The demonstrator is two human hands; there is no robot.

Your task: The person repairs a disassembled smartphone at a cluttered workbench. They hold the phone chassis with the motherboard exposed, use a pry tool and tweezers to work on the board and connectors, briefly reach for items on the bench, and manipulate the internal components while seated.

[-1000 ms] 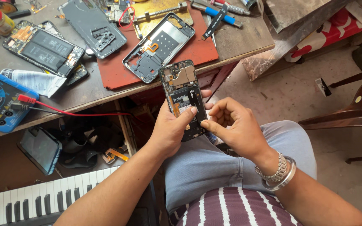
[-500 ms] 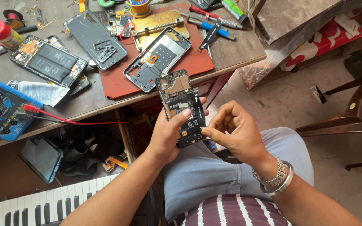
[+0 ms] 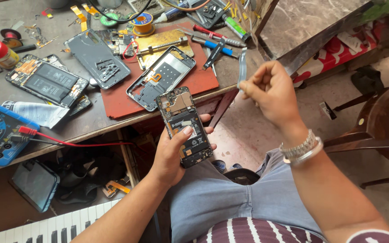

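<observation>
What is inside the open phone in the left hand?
Inside the open phone, held by the left hand, a black battery and tan circuit board parts show. The thumb covers a bit of the battery; anything beneath the battery is hidden.

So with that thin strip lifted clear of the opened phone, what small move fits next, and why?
Probably set the strip down on the workbench. The right hand pinches it up beside the bench edge, apart from the opened phone, which the left hand grips alone over the lap; freeing the right hand seems sensible.
</observation>
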